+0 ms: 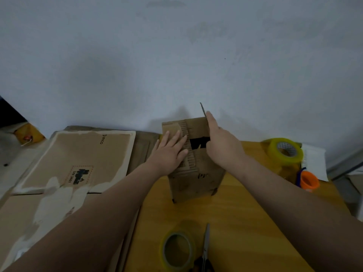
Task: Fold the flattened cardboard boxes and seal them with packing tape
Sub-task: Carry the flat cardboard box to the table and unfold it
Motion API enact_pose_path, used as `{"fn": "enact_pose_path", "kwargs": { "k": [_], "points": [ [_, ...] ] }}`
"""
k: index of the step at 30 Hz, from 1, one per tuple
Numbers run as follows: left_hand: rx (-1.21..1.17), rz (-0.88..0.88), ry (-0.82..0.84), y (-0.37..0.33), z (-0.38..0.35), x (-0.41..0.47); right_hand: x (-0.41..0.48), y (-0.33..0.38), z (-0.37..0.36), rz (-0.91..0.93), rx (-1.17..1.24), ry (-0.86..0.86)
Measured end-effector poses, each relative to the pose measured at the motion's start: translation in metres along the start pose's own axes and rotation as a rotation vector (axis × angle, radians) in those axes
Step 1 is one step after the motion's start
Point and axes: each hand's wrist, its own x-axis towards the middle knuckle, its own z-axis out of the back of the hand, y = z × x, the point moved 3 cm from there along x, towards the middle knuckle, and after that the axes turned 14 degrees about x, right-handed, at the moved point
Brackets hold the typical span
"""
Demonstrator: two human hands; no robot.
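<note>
Cardboard box stands upright on the yellow tabletop, mid-frame, top open. Both hands are on its top flaps.

- Key relation: the two long flaps meet along a line that runs away from the person. Left flap is already laid down over the opening. Right flap stands nearly vertical, edge-on to the camera, on the right side of the dark gap. It has to swing leftward and down to meet the other.
- Left hand: flat, palm down, its fingers straight and spread, pressing the left flap. It grips nothing.
- Right hand: nearer the standing flap and in contact with it. Its fingers reach up along the flap's outer face, the thumb tucked by the gap. Reads as a pinch on the flap, though the thumb's contact is partly hidden.
- Supplies: a tape roll and scissors lie at the near edge, well apart from both hands. A second tape roll sits to the right of the box.

Judgement: step in hand is closing the top; nothing is taped yet on this face. The right hand does the fold; the left must slide clear or hold the seam.
</note>
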Motion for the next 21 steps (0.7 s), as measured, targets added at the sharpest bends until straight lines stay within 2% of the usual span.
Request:
{"fn": "enact_pose_path", "kwargs": {
  "k": [4, 6, 9, 11, 14, 17, 20, 21],
  "points": [
    [-0.002, 0.022, -0.041, 0.0, 0.0, -0.003, -0.005, -0.004, -0.013, -0.048, 0.292, 0.022],
    [-0.019, 0.035, -0.054, 0.0, -0.002, -0.003, -0.01, -0.013, -0.026, -0.098, 0.355, 0.022],
    [-0.039, 0.054, -0.066, 0.0, -0.004, -0.002, -0.018, -0.027, -0.044, -0.144, 0.17, 0.007],
    [-0.033, 0.072, -0.084, -0.001, -0.006, -0.003, -0.023, -0.033, -0.049, -0.271, 0.049, 0.032],
    [-0.075, 0.152, -0.136, -0.005, -0.01, -0.007, -0.023, -0.031, -0.046, -0.34, -0.006, 0.06],
    [-0.262, 0.322, -0.186, -0.014, -0.014, -0.018, -0.021, -0.021, -0.052, -0.417, 0.113, 0.144],
    [-0.63, 0.309, -0.272, -0.03, -0.018, -0.033, -0.023, -0.017, -0.062, -0.443, 0.169, 0.163],
    [-0.677, 0.289, -0.305, -0.032, -0.019, -0.038, -0.024, -0.018, -0.063, -0.419, 0.15, 0.153]
  ]
}}
